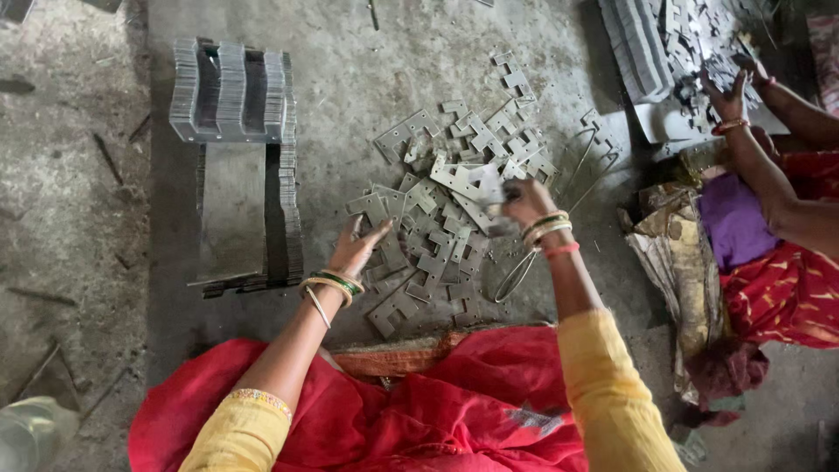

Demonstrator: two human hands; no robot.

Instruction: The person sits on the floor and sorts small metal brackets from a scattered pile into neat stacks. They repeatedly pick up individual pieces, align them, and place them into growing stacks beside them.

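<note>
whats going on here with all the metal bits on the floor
A person sitting on the floor is working through a loose pile of flat metal plates. The right hand holds a few plates lifted above the pile, while the left hand reaches into its near edge. To the left, plates are lined up in neat stacks. At the right, another person's hand sorts through a separate heap.

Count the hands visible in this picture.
4: the person's left hand and right hand at the loose metal plates; a co-worker's two hands top right, partly overlapping.
</note>
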